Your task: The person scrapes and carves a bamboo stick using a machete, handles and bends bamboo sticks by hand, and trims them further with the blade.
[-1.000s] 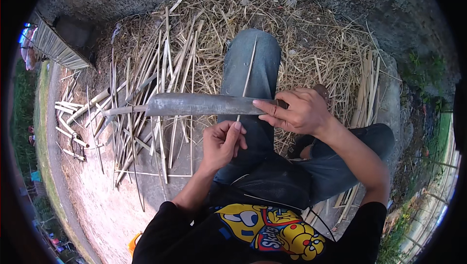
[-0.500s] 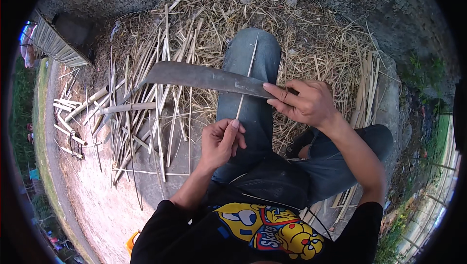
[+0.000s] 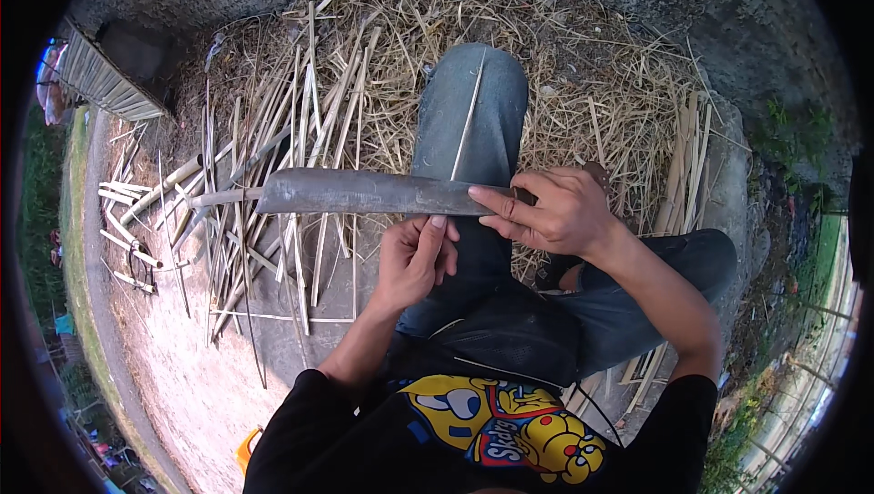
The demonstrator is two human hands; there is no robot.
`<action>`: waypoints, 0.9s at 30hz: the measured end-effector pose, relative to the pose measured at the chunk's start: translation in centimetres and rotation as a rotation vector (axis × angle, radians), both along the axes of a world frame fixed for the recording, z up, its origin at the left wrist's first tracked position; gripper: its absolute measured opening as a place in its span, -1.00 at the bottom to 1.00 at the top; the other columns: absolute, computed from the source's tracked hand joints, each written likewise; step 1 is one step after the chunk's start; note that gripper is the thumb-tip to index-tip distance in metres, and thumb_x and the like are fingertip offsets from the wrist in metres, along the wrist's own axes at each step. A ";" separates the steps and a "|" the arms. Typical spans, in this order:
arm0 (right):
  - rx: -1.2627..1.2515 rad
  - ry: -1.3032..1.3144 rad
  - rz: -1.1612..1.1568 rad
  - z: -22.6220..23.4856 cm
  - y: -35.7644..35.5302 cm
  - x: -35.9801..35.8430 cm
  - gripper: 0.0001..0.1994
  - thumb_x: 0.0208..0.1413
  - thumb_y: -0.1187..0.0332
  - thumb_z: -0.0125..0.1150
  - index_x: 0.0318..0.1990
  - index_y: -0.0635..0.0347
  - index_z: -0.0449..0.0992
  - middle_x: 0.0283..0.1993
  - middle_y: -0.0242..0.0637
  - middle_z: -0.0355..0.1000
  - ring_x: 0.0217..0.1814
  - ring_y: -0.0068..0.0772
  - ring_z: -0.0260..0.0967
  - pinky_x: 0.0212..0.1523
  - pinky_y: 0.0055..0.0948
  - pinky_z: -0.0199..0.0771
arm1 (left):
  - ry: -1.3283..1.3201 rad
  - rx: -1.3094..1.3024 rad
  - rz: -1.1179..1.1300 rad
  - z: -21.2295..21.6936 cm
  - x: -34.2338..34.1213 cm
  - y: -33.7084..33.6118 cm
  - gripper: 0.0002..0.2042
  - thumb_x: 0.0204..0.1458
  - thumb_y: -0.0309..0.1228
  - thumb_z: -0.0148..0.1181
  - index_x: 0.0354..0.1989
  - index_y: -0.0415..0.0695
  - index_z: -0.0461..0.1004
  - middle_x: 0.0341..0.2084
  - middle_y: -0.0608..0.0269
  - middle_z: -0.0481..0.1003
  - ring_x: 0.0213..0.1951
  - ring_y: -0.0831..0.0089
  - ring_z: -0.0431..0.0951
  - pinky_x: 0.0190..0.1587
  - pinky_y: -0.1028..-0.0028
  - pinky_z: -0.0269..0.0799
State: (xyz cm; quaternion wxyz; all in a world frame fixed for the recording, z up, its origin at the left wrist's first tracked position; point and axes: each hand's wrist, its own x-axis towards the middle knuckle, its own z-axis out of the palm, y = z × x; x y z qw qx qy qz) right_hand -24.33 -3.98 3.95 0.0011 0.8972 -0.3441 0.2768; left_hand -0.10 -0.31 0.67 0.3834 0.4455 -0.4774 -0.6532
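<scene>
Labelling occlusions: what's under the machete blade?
The thin strip and jeans leg run under the machete blade; loose strips lie below its left part. The strip's covered stretch can't be seen.

Black short-sleeved shirt (image 3: 346, 444), yellow cartoon print (image 3: 546, 448); blue jeans (image 3: 442, 125).

- Left hand (image 3: 417, 262) is curled, its thumb (image 3: 428, 241) pressed forward.
- Right hand (image 3: 555, 212) is wrapped in a grip, forefinger (image 3: 496, 203) pointed left.
- Right elbow (image 3: 703, 341) is bent.

The ground (image 3: 196, 366), grey in shade and pale in sun, carries crisscrossed pale strips (image 3: 299, 121) at left, short pieces (image 3: 135, 282) farther left, a tangle of dry shavings (image 3: 592, 52) beyond, and long flat slats (image 3: 675, 175) at right.
</scene>
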 end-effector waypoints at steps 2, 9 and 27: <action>-0.025 0.003 -0.007 0.0 -0.3 -0.1 -0.60 0.09 0.03 0.37 0.10 -0.25 0.64 -0.44 -0.41 0.43 -0.61 -0.45 0.38 -0.61 -0.45 0.39 | -0.011 -0.002 0.001 0.0 0.2 0.1 -0.63 0.43 -0.24 -0.13 -0.36 -0.20 0.45 -0.75 0.33 0.44 -0.76 0.73 0.28 -0.68 0.66 0.13; -0.092 -0.038 -0.222 0.0 -4.0 -2.4 -0.63 0.12 0.06 0.37 0.09 -0.21 0.64 -0.55 -0.44 0.40 -0.65 -0.47 0.38 -0.65 -0.43 0.40 | -0.002 -0.020 -0.002 -0.5 0.3 0.1 -0.65 0.42 -0.27 -0.10 -0.37 -0.20 0.46 -0.76 0.34 0.44 -0.76 0.73 0.27 -0.68 0.65 0.13; -0.101 -0.192 -0.245 0.8 -5.0 -3.5 -0.66 0.10 0.08 0.40 0.05 -0.20 0.67 -0.55 -0.48 0.46 -0.69 -0.55 0.32 -0.71 -0.47 0.34 | -0.053 -0.036 0.076 -0.2 0.0 0.3 -0.67 0.39 -0.27 -0.03 -0.34 -0.24 0.49 -0.79 0.32 0.40 -0.80 0.69 0.27 -0.72 0.65 0.11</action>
